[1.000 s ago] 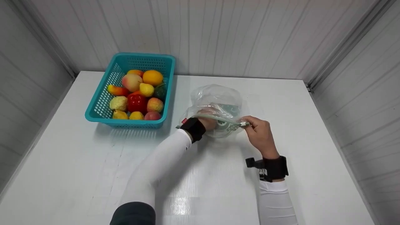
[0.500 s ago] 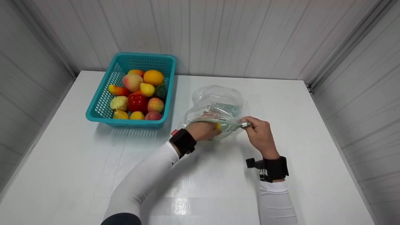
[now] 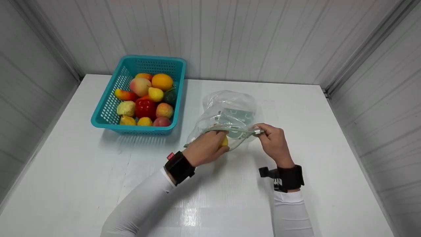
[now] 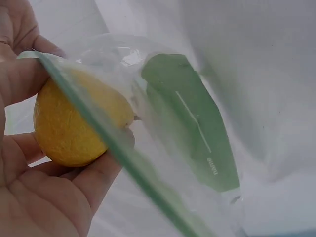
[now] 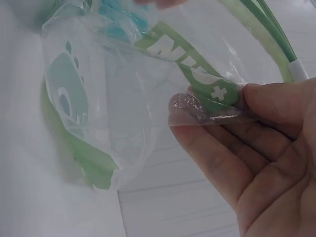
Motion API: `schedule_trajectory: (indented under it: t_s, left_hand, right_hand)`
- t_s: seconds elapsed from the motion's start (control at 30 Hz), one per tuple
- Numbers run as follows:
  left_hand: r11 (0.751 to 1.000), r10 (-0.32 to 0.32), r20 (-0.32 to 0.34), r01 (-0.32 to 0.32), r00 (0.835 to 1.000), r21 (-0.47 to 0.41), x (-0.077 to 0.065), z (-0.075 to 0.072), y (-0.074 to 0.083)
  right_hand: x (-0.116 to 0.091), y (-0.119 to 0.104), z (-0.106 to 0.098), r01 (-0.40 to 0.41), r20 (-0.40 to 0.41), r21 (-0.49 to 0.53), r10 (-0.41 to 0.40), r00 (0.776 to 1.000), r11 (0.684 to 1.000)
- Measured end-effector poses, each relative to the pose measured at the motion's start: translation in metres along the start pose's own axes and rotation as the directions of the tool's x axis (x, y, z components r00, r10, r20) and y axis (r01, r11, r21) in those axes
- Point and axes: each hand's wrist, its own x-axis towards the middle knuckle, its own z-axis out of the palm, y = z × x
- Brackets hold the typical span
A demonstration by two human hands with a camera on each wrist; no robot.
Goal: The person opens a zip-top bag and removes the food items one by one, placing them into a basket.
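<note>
In the head view my left hand [image 3: 204, 148] is at the mouth of a clear zip bag [image 3: 227, 98] with green print. Its fingers and thumb grip a yellow pear [image 4: 74, 118], whose small stem shows in the left wrist view. The green zip edge crosses in front of the pear there. My right hand [image 3: 273, 143] pinches the bag's right corner beside the white slider [image 3: 257, 131], thumb on top and fingers below the film. The bag lies on the white table, its mouth facing me.
A teal basket [image 3: 181, 89] of mixed toy-like fruit stands at the back left of the white table [image 3: 312, 138]. Inside are a red apple [image 3: 145, 108], an orange [image 3: 162, 82] and several others. Ribbed white walls [image 3: 223, 39] enclose the table behind and at the sides.
My left hand has drawn back out of the bag, toward me and to the left, with the yellow pear coming into sight. The right hand keeps its hold on the bag's corner.
</note>
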Motion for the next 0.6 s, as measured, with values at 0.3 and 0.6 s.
schedule_trajectory:
  t_s: [0.3,0.6]
  left_hand:
    - [0.999,-0.006,-0.025,0.005,1.0,-0.047,-0.023,-0.022,0.016]
    - [0.995,0.028,-0.121,-0.039,0.992,-0.092,-0.051,-0.052,0.028]
  right_hand:
    - [-0.001,0.002,0.0,-0.001,0.0,0.012,0.001,1.0,1.0]
    - [-0.001,0.001,0.0,0.001,0.007,0.027,-0.001,1.0,1.0]
